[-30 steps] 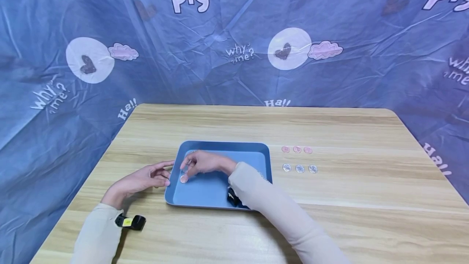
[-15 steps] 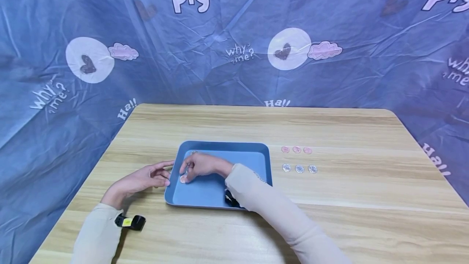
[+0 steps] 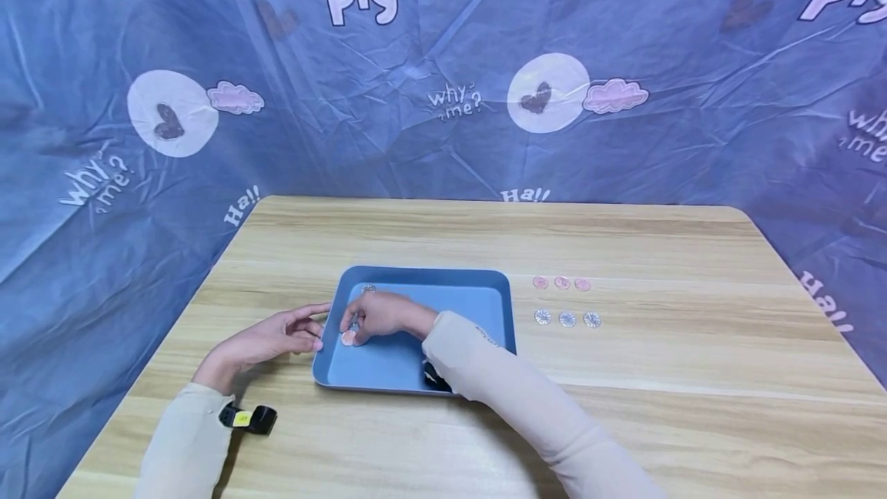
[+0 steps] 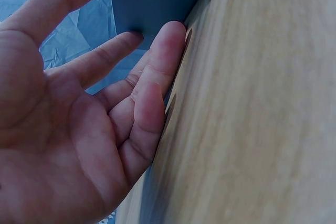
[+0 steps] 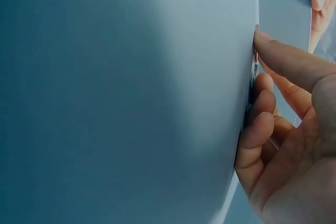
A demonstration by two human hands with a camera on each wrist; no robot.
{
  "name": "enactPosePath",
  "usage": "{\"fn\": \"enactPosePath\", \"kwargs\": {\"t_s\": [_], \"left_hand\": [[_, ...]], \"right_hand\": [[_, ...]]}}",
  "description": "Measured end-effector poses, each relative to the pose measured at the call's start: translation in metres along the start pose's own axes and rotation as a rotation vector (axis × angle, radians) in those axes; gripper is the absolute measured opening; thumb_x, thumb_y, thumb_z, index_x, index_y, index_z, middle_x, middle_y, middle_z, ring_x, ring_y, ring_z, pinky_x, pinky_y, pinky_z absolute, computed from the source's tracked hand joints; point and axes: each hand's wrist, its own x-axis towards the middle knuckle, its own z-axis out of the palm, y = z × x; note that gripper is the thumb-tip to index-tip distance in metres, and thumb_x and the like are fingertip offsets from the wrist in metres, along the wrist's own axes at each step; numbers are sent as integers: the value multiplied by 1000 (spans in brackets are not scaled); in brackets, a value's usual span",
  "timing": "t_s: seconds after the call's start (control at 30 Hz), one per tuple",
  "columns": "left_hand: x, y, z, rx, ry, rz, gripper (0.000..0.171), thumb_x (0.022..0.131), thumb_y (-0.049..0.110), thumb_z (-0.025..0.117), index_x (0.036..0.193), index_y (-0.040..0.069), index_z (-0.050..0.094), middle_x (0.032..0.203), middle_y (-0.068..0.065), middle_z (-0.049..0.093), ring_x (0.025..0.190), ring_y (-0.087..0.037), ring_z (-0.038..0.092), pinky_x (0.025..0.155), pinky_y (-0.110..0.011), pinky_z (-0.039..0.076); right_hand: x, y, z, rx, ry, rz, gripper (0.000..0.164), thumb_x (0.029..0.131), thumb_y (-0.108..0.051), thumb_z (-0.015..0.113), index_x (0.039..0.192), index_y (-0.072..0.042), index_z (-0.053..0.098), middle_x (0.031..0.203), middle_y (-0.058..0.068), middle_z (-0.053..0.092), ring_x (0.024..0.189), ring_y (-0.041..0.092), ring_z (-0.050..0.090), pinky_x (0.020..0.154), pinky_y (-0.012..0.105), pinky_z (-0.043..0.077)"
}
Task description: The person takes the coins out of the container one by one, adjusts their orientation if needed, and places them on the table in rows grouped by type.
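Note:
A shallow blue tray point(image 3: 423, 360) lies on the wooden table. Inside it my right hand point(image 3: 381, 314) pinches a pink coin-like disc point(image 3: 349, 338) between thumb and index finger, flat against the tray floor near the left wall. In the right wrist view the thumb tip presses the edge of this disc point(image 5: 256, 43), and the other fingers curl beside it. A silvery disc point(image 3: 355, 325) shows partly under the hand, and another silvery disc point(image 3: 369, 288) lies by the tray's back wall. My left hand point(image 3: 277, 337) rests on its side, fingers loosely bent, fingertips at the tray's left wall.
Right of the tray, three pink discs point(image 3: 562, 283) lie in a row, with a row of three silvery discs point(image 3: 567, 319) in front of them. A blue printed cloth point(image 3: 416, 98) hangs behind the table. A black wrist camera point(image 3: 252, 420) sits on the left sleeve.
My right hand has shifted slightly toward me, uncovering the silvery disc by the back wall. The pink disc stays almost in place. My left hand has not moved.

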Motion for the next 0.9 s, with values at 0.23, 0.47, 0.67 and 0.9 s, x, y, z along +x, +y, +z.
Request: {"fn": "enactPosePath", "kwargs": {"t_s": [0.23,0.47,0.67,0.9], "left_hand": [[1,-1,0,-14,-5,7,78,94,14,61,150,-9,13,106,-7,56,92,-6,57,73,-20,49],[0,-1,1,-31,-7,5,78,93,13,62,150,-10,13,105,-7,55,92,-5,57,78,-19,51],[1,-1,1,-26,-3,0,78,93,13,62,150,-11,13,105,-7,55,92,-5,58,78,-19,51],[0,0,2,-27,3,-10,79,93,14,63,150,-10,14,106,-9,54,93,-6,57,80,-19,52]], "right_hand": [[-1,-3,0,-64,-5,26,18,82,-15,75,99,-20,73,61,-9,50,53,3,44,50,17,34],[-2,-4,1,-98,-9,26,18,82,-15,75,98,-19,72,60,-9,49,52,3,43,48,16,33],[-4,-6,1,-103,5,35,16,81,-15,76,96,-18,70,63,-9,51,55,2,45,52,16,36],[-5,-5,1,-114,50,21,17,80,-13,77,94,-18,68,78,-10,58,71,2,51,61,15,40]]}}
